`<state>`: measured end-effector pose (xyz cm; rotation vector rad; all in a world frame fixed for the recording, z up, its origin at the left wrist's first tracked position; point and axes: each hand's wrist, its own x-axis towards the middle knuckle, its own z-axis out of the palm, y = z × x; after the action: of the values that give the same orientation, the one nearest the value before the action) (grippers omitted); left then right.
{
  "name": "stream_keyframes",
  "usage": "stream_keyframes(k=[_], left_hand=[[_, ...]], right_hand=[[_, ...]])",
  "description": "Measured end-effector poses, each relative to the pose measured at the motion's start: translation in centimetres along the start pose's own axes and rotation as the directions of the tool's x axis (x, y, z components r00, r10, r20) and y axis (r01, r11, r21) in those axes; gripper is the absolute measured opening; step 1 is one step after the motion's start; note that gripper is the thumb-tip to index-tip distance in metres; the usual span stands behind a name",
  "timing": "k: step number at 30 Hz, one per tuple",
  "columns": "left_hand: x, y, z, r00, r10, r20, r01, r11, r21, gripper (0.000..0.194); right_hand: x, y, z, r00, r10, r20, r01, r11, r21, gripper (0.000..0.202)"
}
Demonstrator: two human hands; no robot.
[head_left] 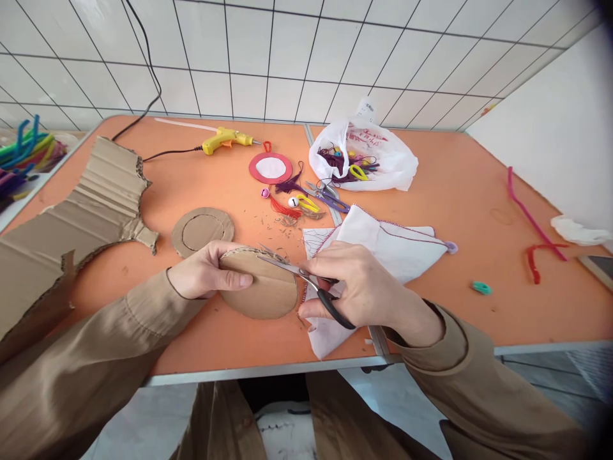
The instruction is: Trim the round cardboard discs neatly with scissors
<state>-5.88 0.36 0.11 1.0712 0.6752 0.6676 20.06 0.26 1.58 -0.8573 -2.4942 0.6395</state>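
My left hand (208, 271) grips a round cardboard disc (261, 291) by its left edge, thumb on top. In my right hand (357, 284) are black-handled scissors (330, 303), their blades parted at the disc's upper rim. That rim looks ragged. Just behind my left hand lies a second cardboard disc (207, 225) with a circle scored inside it. White cloth (378, 239) with dark red edge stitching lies beneath and behind my right hand. Small cardboard scraps are scattered on the orange table (445, 313) beyond the held disc.
A large cut cardboard sheet (90, 204) covers the left side. Toward the back are a corded yellow glue gun (227, 140), a red-rimmed disc (271, 167), purple-handled scissors (328, 195) and a white plastic bag (383, 156) of tassels. Pipe cleaners (534, 214) lie at right.
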Motion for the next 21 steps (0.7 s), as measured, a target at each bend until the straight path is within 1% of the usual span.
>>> stream_keyframes(k=[4, 8, 15, 21], left_hand=[[-0.07, 0.17, 0.11, 1.000, -0.011, 0.008, 0.011, 1.000, -0.016, 0.031], [-0.12, 0.23, 0.19, 1.000, 0.002, 0.013, -0.002, 1.000, -0.018, 0.030], [-0.13, 0.14, 0.14, 0.999, -0.051, -0.004, 0.050, 0.998, -0.038, 0.032], [-0.26, 0.38, -0.03, 0.999, -0.052, -0.006, 0.051, 0.998, -0.040, 0.031]], right_hand=[[-0.08, 0.00, -0.08, 1.000, -0.018, -0.005, 0.018, 1.000, 0.001, 0.049], [-0.18, 0.03, -0.02, 0.999, -0.033, -0.016, 0.033, 0.999, 0.029, 0.051], [-0.38, -0.07, -0.04, 1.000, -0.020, -0.020, 0.021, 1.000, 0.023, 0.052], [-0.22, -0.19, -0.06, 1.000, 0.001, 0.004, -0.001, 1.000, -0.001, 0.051]])
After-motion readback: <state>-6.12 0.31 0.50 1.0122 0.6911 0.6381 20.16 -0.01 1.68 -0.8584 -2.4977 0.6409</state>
